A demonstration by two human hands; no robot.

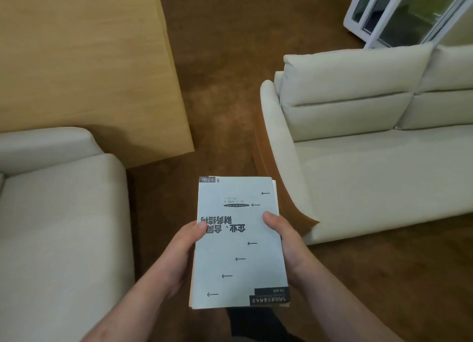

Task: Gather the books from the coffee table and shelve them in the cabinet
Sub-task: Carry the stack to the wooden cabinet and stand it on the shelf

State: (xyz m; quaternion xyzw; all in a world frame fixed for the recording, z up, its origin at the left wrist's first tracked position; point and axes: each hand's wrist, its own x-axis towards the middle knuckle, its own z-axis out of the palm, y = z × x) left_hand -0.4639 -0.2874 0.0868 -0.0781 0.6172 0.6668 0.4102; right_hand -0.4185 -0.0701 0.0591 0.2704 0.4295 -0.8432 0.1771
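Above the brown floor (225,111), the left hand (179,254) and right hand (286,241) are gripping a stack of books (240,241) by its sides.

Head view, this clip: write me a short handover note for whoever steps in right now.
Left hand: grip shut on the left edge of the stack of books, thumb on the top cover.
Right hand: grip shut on the right edge, thumb on top.
The stack is held flat at the front, top cover pale with arrows, text upside down to the camera; edges of at least one more book show beneath it.
Done: books are in hand.
Left: shelving. The wooden cabinet stands ahead on the left; its shelves are not in view.
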